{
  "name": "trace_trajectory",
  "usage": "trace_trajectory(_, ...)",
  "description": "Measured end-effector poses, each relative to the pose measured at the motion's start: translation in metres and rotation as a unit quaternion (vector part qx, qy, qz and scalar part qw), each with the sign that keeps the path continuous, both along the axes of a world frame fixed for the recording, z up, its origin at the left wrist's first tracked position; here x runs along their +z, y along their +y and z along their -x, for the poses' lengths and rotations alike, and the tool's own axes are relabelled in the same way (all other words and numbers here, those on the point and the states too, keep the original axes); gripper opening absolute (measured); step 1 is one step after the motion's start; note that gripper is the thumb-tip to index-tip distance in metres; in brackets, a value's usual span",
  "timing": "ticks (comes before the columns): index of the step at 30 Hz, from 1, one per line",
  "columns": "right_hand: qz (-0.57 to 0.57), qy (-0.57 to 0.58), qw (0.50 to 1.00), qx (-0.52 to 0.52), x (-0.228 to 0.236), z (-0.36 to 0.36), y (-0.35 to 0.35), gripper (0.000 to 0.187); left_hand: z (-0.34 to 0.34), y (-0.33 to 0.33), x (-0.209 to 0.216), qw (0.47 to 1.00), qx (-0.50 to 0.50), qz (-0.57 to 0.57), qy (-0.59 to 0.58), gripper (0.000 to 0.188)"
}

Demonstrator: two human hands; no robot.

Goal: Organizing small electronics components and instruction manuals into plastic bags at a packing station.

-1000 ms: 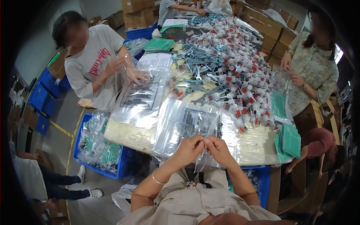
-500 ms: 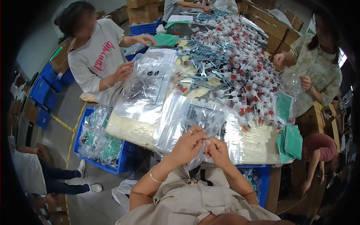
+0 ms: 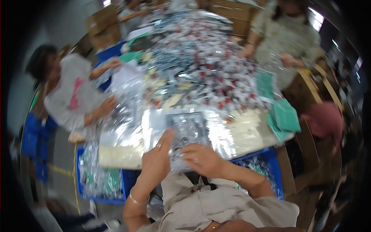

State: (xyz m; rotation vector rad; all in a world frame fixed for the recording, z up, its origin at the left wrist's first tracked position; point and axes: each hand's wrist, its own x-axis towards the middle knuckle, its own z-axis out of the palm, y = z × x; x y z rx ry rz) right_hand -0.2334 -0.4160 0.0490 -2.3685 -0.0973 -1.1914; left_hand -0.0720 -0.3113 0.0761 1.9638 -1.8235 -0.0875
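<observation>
A clear plastic bag point(image 3: 185, 120) with dark print lies flat before me at the table's near edge. On its left side rests my left hand point(image 3: 157, 159), fingers stretched out and pointing away from me. My right hand point(image 3: 203, 159) reaches across its lower right part, fingers spread toward the left hand. Neither hand appears to grip anything, though motion smears the picture. Small dark shapes show between the hands, too blurred to name. Beyond the bag rises a big heap of small clear bottles point(image 3: 224, 77) with white and red parts, beside a pile of metal wrenches point(image 3: 174, 58).
Green packets point(image 3: 284, 118) hang over the table's right corner. Blue bins point(image 3: 125, 181) of bagged goods stand below the table edge, left and right. One co-worker point(image 3: 71, 96) is at the left with hands over plastic bags; another point(image 3: 286, 38) stands at the far right.
My hands were together, pinching the bag's near edge; now they have parted and lie over the bag. My view has turned, shifting the table leftward in the picture.
</observation>
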Motion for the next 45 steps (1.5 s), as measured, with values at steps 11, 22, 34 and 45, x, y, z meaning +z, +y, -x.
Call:
trace_trajectory(11,0.033,0.258,0.96,0.106,-0.082,-0.031,0.021,0.05,-0.009,0.054,0.021,0.995,0.0,-0.022,-0.094,0.05)
trace_trajectory(22,-0.095,0.19,0.822,-0.528,-0.004,0.232,-0.162,0.048,-0.096,0.113,0.034,0.945,0.282,0.164,0.016,0.057)
trace_trajectory(34,-0.175,0.396,0.718,-0.545,-0.002,0.288,-0.183,0.064,-0.008,-0.031,-0.063,0.977,-0.087,0.133,0.14,0.061)
trace_trajectory(45,-0.164,0.369,0.782,-0.475,0.005,0.297,-0.182,0.036,0.002,-0.049,-0.088,0.966,-0.123,0.089,0.208,0.069)
